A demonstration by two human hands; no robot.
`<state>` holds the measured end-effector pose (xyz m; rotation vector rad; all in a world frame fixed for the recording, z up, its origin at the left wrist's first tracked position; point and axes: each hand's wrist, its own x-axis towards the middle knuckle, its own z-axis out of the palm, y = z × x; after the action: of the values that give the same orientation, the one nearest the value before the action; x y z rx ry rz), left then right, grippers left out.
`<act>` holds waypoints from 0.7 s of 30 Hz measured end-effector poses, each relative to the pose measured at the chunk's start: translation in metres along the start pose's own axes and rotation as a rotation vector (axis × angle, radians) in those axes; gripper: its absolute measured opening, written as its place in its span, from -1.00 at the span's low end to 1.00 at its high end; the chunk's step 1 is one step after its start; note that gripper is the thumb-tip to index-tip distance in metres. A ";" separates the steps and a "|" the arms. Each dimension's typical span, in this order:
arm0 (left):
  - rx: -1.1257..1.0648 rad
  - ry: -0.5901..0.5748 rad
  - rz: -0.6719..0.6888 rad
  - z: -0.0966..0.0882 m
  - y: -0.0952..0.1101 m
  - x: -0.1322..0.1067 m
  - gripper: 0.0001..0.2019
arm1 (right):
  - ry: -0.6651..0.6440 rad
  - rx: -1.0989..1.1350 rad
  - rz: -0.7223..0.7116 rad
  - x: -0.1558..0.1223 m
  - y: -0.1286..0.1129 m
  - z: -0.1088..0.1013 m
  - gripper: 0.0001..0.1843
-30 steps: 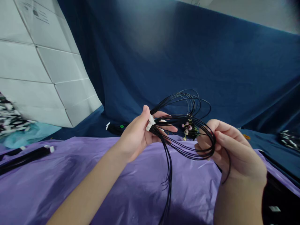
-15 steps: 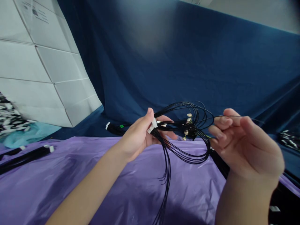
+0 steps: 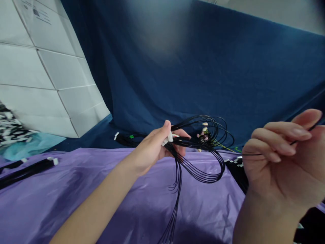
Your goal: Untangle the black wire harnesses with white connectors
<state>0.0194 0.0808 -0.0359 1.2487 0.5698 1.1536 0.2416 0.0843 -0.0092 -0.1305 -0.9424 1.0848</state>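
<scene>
My left hand [image 3: 154, 147] pinches a bundle of thin black wires [image 3: 200, 166] at its white connector [image 3: 168, 138], held above a purple sheet [image 3: 76, 189]. The wires loop to the right and hang down toward the sheet. Small white and pink terminals [image 3: 203, 134] sit inside the loop. My right hand [image 3: 281, 159], raised at the right, has its fingers curled round a single black wire [image 3: 236, 154] drawn taut out of the bundle.
A dark blue cloth [image 3: 203, 67] hangs behind and covers the far table. White cardboard boxes [image 3: 43, 78] stack at the left. Black wire bundles [image 3: 25, 167] lie on the purple sheet at far left, another black bundle [image 3: 125, 138] behind my left hand.
My right hand has let go of the loop and moved up and to the right, pulling one wire out. The left hand stayed almost still, and the loop drooped slightly.
</scene>
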 end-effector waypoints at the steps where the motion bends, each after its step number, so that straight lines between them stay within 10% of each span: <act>1: 0.010 0.008 -0.008 0.000 -0.001 0.000 -0.48 | -0.002 -0.081 -0.037 -0.003 0.002 0.002 -0.83; 5: 0.046 0.020 -0.033 -0.002 -0.002 0.000 -0.48 | -0.005 -0.546 -0.326 -0.014 0.009 0.010 -0.93; 11: 0.120 -0.007 -0.036 -0.002 -0.001 0.000 -0.43 | -0.397 -1.186 -0.478 -0.018 0.017 0.011 -0.75; 21: 0.091 -0.068 -0.060 -0.001 0.002 -0.002 -0.48 | -0.403 -1.187 -0.315 -0.019 0.015 0.005 -0.75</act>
<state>0.0167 0.0792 -0.0351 1.3352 0.6103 1.0412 0.2256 0.0748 -0.0251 -0.7232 -1.8135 0.1389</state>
